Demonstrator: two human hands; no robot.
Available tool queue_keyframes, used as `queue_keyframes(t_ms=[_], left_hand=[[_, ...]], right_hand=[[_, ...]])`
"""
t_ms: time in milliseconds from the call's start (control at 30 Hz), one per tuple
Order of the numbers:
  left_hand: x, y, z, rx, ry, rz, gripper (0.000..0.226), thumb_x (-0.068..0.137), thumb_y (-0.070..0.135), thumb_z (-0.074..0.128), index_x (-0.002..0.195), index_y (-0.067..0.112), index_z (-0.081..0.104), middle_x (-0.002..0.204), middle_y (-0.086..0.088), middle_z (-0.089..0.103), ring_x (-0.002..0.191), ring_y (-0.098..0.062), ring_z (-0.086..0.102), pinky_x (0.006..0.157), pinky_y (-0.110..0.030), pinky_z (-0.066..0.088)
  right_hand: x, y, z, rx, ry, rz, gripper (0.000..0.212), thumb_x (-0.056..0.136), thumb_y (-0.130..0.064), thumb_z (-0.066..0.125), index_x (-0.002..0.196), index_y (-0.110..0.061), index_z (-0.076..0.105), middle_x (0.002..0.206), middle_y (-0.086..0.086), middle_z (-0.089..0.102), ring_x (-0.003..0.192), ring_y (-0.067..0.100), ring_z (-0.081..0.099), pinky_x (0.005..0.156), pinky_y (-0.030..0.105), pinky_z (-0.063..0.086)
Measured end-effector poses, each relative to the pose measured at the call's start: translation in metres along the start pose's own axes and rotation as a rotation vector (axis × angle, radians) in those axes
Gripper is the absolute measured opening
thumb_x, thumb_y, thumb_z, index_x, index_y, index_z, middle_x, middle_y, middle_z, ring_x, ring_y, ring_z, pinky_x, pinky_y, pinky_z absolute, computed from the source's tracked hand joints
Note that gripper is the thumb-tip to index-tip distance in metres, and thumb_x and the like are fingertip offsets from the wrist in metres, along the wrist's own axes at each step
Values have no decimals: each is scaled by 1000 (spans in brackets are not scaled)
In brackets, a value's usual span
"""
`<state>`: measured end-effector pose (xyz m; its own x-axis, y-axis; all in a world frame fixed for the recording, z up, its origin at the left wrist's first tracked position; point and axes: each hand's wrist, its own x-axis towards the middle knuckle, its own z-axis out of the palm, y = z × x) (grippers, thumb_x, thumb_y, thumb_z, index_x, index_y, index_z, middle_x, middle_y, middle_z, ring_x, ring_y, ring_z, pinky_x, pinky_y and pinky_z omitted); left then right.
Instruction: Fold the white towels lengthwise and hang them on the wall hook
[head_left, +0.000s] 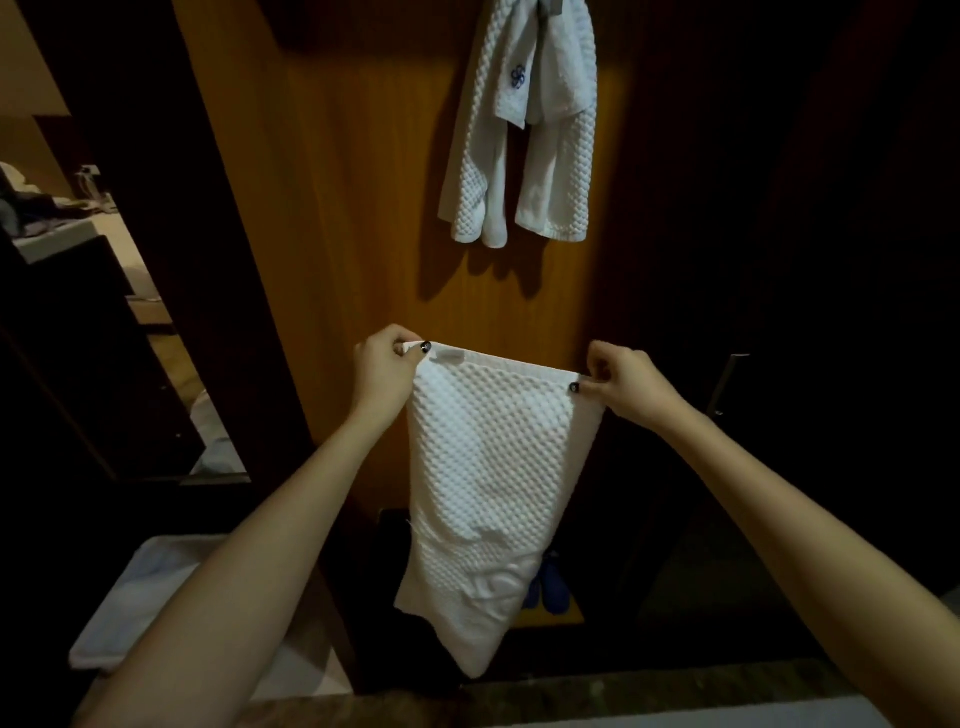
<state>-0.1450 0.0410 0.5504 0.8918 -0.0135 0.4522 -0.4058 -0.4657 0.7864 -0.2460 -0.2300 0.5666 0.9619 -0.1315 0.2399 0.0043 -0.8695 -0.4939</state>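
white towels (519, 130) already draped on the wall hook (549, 6), so part's done; left hand (387, 366) and right hand (626, 382) each pinch a top corner of a waffle towel (488, 467) dangling below them, lengthwise fold and hanging apparently still to come

The hook (550, 6) is cut off by the top edge. A blue object (551, 587) is partly hidden behind the held towel (488, 467). Farther right, all is too dark to tell.
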Motion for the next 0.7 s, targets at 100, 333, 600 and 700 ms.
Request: queue_keyframes(t_ms=[100, 333, 600, 700], left_hand=[[-8, -2, 12, 10, -4, -96, 1, 82, 8, 70, 83, 8, 71, 82, -1, 68, 77, -13, 59, 66, -23, 43], [-20, 1, 6, -189, -73, -131, 6, 84, 10, 70, 82, 14, 68, 81, 2, 67, 77, -7, 62, 62, -12, 43], [-23, 30, -14, -416, -173, -46, 3, 84, 2, 69, 85, 4, 67, 77, 1, 67, 66, 6, 62, 63, -10, 47], [-21, 41, -16, -497, -206, -44, 5, 83, -1, 69, 87, 0, 67, 76, -1, 67, 64, 5, 63, 61, -10, 47]], right_hand=[[-7, -10, 20, 94, -95, 44, 24, 85, -8, 67, 101, -20, 54, 89, -9, 56, 65, 6, 51, 47, 11, 36], [-20, -48, 38, 833, -312, 137, 16, 92, 4, 59, 103, 12, 67, 76, 12, 72, 61, 15, 69, 58, 19, 55], [-11, -97, 16, 480, -277, -194, 5, 86, -7, 70, 91, -5, 72, 79, 0, 76, 75, 4, 71, 72, 18, 51], [-10, -112, 14, 338, -100, -327, 15, 89, -19, 69, 81, -7, 73, 67, -3, 69, 59, 1, 60, 58, 10, 40]])
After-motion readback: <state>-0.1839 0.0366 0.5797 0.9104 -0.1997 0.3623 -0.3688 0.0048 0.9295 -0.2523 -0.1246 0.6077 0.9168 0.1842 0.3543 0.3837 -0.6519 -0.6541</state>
